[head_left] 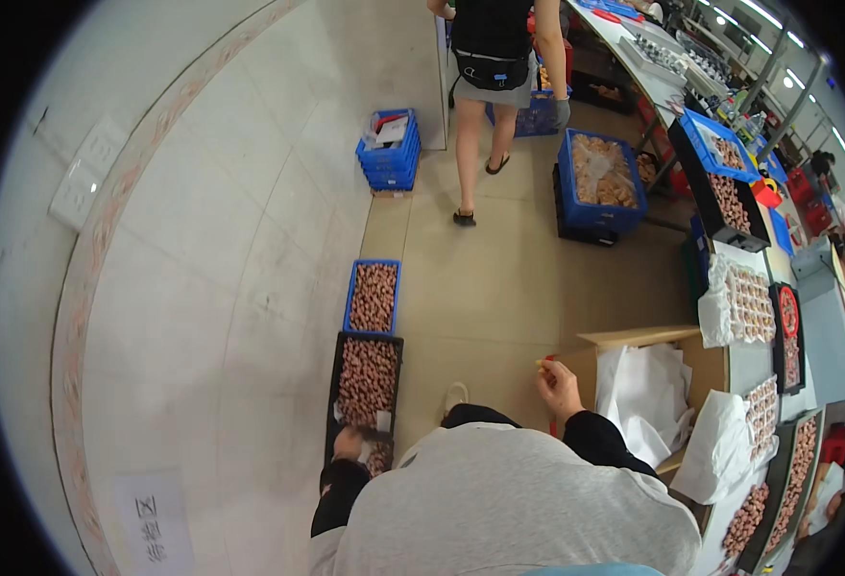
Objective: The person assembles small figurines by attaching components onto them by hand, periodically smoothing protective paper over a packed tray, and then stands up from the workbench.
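Note:
My left hand (349, 444) reaches down at the edge of a black crate (332, 422) by the wall. It is blurred, and its fingers cannot be made out. Small copper-coloured parts (369, 374) fill the crate, with white paper slips (383, 420) among them. On the other side, my right hand (559, 389) hangs in front of an open cardboard box (576, 357), fingers pinched together. A tiny yellowish bit (542, 365) shows at the fingertips, too small to name. White sheets (641, 389) lie crumpled in the box.
A blue tray (398, 298) of similar parts adjoins the black crate. Stacked blue crates (390, 173) stand further along the wall. A person (494, 67) walks ahead in the aisle. Blue bins (603, 216) with bagged parts sit under the long workbench (720, 374) at right.

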Demonstrator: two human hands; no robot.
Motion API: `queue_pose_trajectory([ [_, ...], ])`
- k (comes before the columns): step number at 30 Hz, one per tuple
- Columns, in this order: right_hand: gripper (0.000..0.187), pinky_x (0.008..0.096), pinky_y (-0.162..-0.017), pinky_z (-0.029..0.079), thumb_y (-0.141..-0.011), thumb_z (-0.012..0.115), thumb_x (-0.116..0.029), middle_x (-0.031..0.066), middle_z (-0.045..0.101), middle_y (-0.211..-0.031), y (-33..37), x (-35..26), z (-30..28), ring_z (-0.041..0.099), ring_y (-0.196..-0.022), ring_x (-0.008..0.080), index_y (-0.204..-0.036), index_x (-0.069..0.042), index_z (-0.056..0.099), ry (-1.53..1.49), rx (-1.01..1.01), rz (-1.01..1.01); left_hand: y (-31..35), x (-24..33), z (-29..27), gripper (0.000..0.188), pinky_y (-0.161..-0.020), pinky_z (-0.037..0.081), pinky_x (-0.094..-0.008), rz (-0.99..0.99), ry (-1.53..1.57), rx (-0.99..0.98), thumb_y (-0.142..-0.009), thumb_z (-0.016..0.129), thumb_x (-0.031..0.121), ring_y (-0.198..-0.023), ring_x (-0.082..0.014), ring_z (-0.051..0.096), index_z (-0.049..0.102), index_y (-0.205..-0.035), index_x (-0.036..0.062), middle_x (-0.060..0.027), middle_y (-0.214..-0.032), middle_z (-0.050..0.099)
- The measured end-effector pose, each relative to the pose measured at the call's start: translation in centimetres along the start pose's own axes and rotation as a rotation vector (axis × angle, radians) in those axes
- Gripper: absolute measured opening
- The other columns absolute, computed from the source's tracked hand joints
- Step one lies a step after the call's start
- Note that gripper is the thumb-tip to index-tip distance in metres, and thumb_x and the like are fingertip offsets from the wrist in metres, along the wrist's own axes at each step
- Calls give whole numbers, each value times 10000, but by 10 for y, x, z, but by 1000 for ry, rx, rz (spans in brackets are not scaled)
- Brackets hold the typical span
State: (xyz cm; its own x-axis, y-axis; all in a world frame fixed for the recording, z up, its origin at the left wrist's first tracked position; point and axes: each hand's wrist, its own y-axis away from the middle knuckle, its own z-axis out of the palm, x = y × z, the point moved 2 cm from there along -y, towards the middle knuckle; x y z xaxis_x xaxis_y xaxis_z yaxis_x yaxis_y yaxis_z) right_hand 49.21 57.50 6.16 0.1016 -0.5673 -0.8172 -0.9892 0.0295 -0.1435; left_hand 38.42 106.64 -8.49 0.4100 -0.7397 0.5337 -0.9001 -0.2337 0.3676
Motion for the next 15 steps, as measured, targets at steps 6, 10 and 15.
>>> queue_pose_trajectory([
  [6, 180, 332, -533, 467, -753, 568, -96, 117, 574, -721, -169, -40, 63, 581, -578, 239, -921, -41, 594, 34, -193, -141, -10, -138, -40, 317, -733, 481, -365, -185, -821, -452, -766, 481, 397, -878, -266, 614, 672, -848, 157, -90, -941, 642],
  [10, 176, 345, -573, 478, -756, 562, -108, 133, 602, -768, -285, -10, 74, 595, -620, 259, -915, -45, 602, 49, -198, -90, -117, -95, -59, 277, -733, 485, -373, 395, -587, -156, -749, 521, 357, -879, -265, 614, 674, -847, 149, -88, -938, 642],
  [15, 244, 385, -701, 479, -752, 549, -129, 192, 613, -878, -379, 114, 94, 593, -786, 340, -967, -25, 602, 152, -117, 241, -329, -41, -83, 198, -720, 494, -398, -8, -896, -559, -723, 586, 257, -897, -258, 609, 677, -852, 137, -84, -926, 642],
])
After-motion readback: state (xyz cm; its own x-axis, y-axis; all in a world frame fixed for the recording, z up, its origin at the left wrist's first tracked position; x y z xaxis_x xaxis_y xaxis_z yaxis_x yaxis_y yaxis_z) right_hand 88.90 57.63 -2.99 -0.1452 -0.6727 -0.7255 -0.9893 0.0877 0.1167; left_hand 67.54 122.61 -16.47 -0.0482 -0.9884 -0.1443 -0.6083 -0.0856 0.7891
